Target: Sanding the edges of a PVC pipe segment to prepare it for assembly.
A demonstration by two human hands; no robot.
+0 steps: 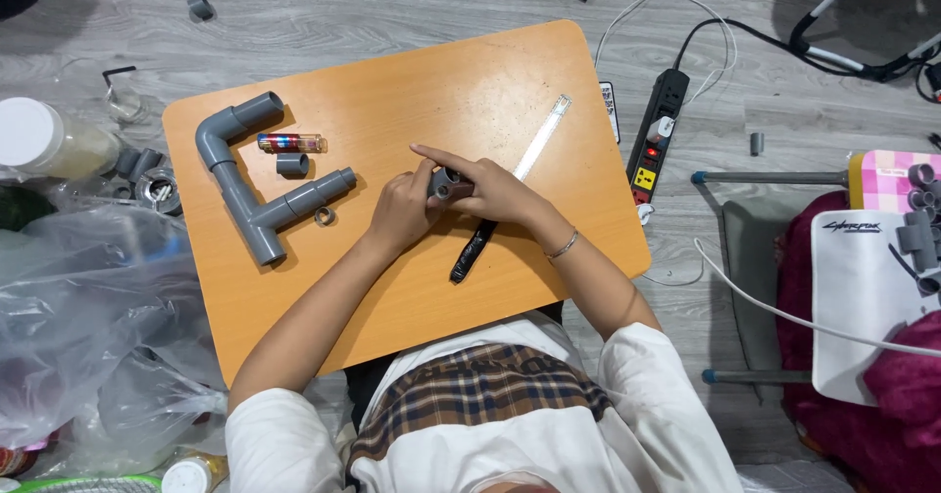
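Both my hands meet over the middle of a small orange table [510, 72]. My left hand [400, 214] and my right hand [487, 187] together hold a short grey pipe fitting [444, 183], its round open end facing up. To the left lies a grey pipe assembly [257, 181] with an elbow and a tee. Next to it are a loose grey coupling [292, 165], a small metal ring [324, 217] and a red-and-blue tube [290, 142]. A black-handled tool [472, 248] and a clear ruler [542, 137] lie under my right wrist.
A black power strip [657, 130] with cables lies on the grey floor right of the table. Clear plastic bags [88, 326] and a white-lidded jar [39, 138] crowd the left. Grey fittings [919, 228] rest on a white board at right, beside a folding frame.
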